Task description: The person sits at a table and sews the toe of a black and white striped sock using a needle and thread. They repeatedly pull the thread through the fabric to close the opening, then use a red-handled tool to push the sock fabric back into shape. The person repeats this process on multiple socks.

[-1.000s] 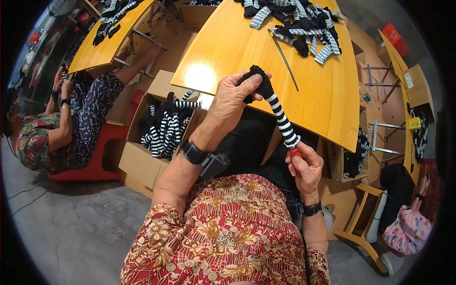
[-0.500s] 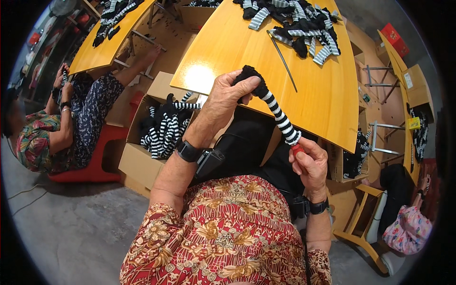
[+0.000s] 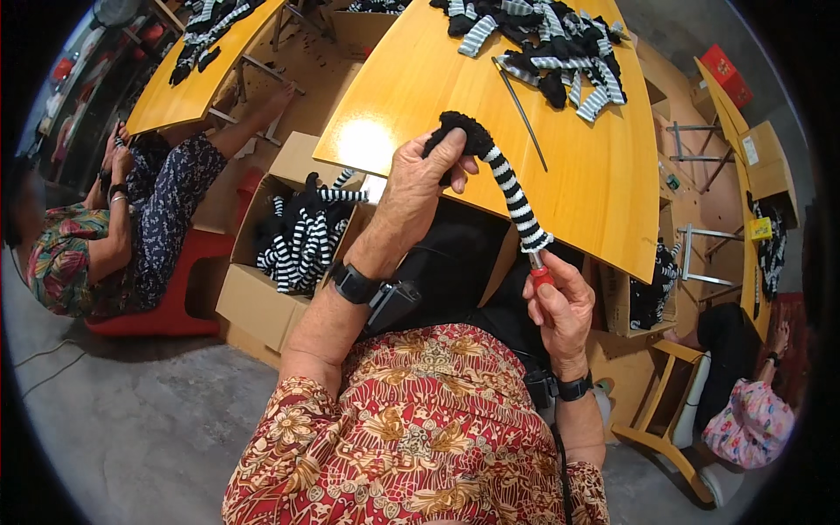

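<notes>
My left hand (image 3: pixel 424 171) is closed on the fuzzy black end of a knitted tube (image 3: pixel 514 199) with black and white stripes, pinching it between thumb and fingers. The tube slants down to the right, over the near edge of the table, toward my right hand (image 3: pixel 563 306). That hand is closed around the red handle of a slim tool (image 3: pixel 542 276), perhaps a screwdriver. A short length of its metal shaft shows below the tube's white lower edge, and the rest is hidden inside the knit.
On the yellow table (image 3: pixel 394 114) lie a thin dark rod (image 3: pixel 523 115) and a heap of striped knitted pieces (image 3: pixel 569 52). Cardboard boxes of striped knits stand left (image 3: pixel 262 311) and right (image 3: pixel 619 297) of my legs. One co-worker (image 3: pixel 87 254) sits left, another (image 3: pixel 748 411) right.
My right hand has drawn slightly down and left, so the metal shaft now shows between handle and tube. My left hand still grips the black end and has shifted little.
</notes>
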Demonstrator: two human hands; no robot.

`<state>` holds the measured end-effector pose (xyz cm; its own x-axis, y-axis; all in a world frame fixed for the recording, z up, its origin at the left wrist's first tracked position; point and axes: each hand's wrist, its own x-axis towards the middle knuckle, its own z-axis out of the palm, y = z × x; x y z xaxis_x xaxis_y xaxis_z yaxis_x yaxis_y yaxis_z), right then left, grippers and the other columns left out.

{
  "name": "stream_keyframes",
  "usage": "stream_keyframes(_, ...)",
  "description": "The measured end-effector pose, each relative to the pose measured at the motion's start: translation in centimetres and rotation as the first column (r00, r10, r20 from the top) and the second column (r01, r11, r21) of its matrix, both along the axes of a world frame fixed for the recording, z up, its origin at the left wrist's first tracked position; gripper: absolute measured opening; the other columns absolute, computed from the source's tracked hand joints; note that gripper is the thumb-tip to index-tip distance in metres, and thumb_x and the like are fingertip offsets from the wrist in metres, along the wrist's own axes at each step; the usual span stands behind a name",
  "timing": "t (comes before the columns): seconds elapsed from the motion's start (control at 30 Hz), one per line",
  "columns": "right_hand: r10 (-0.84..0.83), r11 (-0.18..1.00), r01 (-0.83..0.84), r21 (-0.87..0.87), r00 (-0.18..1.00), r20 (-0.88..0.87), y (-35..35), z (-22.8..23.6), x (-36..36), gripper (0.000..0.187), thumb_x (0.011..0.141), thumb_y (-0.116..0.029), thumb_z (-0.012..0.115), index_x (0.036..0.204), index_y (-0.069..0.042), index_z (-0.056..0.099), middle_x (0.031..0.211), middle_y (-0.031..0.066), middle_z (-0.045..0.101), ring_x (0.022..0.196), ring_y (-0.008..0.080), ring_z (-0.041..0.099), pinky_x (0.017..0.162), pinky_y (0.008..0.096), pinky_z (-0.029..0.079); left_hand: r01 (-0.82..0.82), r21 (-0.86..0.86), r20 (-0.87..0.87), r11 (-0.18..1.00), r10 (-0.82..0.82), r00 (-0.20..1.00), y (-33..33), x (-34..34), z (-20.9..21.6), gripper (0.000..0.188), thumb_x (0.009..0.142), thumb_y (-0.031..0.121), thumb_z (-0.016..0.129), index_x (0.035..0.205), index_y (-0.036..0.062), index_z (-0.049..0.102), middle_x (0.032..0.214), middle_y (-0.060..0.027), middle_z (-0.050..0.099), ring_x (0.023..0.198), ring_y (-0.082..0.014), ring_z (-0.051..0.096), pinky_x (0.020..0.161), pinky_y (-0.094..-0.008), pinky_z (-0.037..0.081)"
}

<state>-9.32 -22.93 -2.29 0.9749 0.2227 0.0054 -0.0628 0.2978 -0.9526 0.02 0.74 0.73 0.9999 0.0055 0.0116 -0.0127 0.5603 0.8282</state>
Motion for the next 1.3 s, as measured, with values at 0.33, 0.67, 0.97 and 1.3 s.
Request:
stream_keyframes(0.33,0.097,0.988,-0.085,0.128,0.991,-0.095,-0.7,1.1,1.6,0.033,0.089,-0.008,0.060,0.121,0.000,0.058,0.086,0.0143,0.063,0.060,0.0077,0.053,0.045,0.0173,0.040,0.079,0.428,0.093,0.900,-0.131,0.987,0.9,-0.4,0.6,0.021,0.094,0.025,0.063,0.085,0.0052,0.065,0.063,0.0025,0.059,0.055,-0.0030,0.050,0.050,-0.0176,0.039)
stream_keyframes(0.67,0.042,0.983,-0.027,0.182,0.996,-0.079,0.1,-0.3,0.9,0.034,0.090,-0.008,0.061,0.123,0.000,0.057,0.089,0.0152,0.064,0.063,0.0095,0.056,0.048,0.0178,0.042,0.163,0.459,0.054,0.873,-0.210,0.976,1.6,-0.3,0.6,0.024,0.093,0.027,0.064,0.095,0.0036,0.067,0.073,0.0003,0.064,0.063,-0.0047,0.056,0.058,-0.0196,0.046)
stream_keyframes(0.97,0.047,0.998,-0.042,0.052,0.994,-0.103,-1.5,-0.2,1.0,0.034,0.090,-0.009,0.061,0.122,0.000,0.057,0.083,0.0123,0.064,0.055,0.0057,0.049,0.046,0.0174,0.039,0.143,0.188,-0.018,0.972,-0.143,0.990,1.6,1.1,-0.9,0.027,0.091,0.021,0.065,0.113,0.0045,0.065,0.094,-0.0011,0.069,0.084,-0.0090,0.064,0.076,-0.0239,0.051)
stream_keyframes(1.3,-0.009,0.946,-0.027,-0.323,0.994,-0.109,-6.2,1.6,0.6,0.032,0.086,-0.008,0.061,0.117,-0.002,0.064,0.075,0.0047,0.064,0.050,0.0032,0.045,0.043,0.0169,0.033,-0.058,0.084,-0.095,0.995,0.065,0.993,3.2,2.1,-2.8,0.013,0.091,0.015,0.065,0.101,0.0071,0.067,0.088,0.0013,0.066,0.075,-0.0055,0.060,0.063,-0.0199,0.049)
